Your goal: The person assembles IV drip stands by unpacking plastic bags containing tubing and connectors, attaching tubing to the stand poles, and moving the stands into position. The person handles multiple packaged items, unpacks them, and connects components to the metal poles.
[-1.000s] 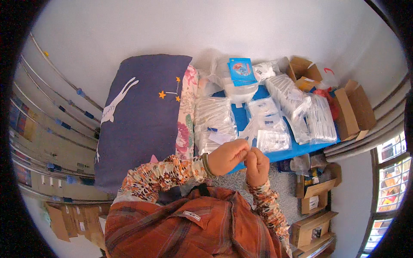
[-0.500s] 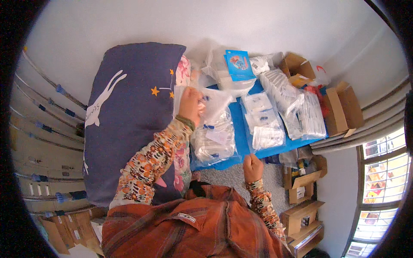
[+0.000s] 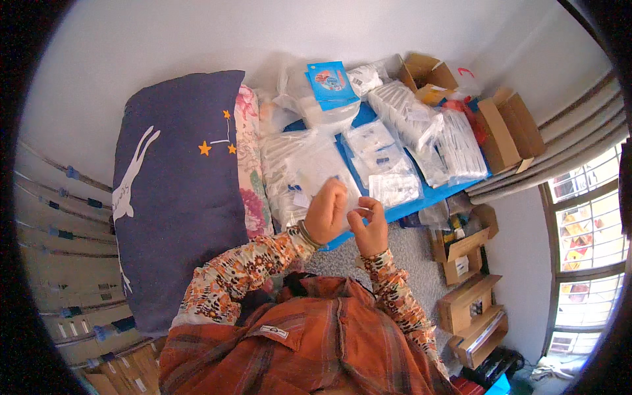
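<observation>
Head view: hands near bags (image 3: 278, 168) on blue surface (image 3: 409, 210).
Left hand (image 3: 327, 210): curled; cannot tell if gripping.
Right hand (image 3: 370, 227): half-curled; cannot tell if pinching.
Change: left hand is back beside right, apparently allowing two-handed work.

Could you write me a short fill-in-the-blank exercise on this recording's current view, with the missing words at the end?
1. The tabletop beneath the clear plastic bags is coloured ____.
2. Seen by the wearer, the navy cushion lies to the ____ of those bags.
3. Counted up, ____ orange stars show on the cushion.
4. A band circles the ____ of the left hand.

Missing words: blue; left; three; wrist.
</observation>
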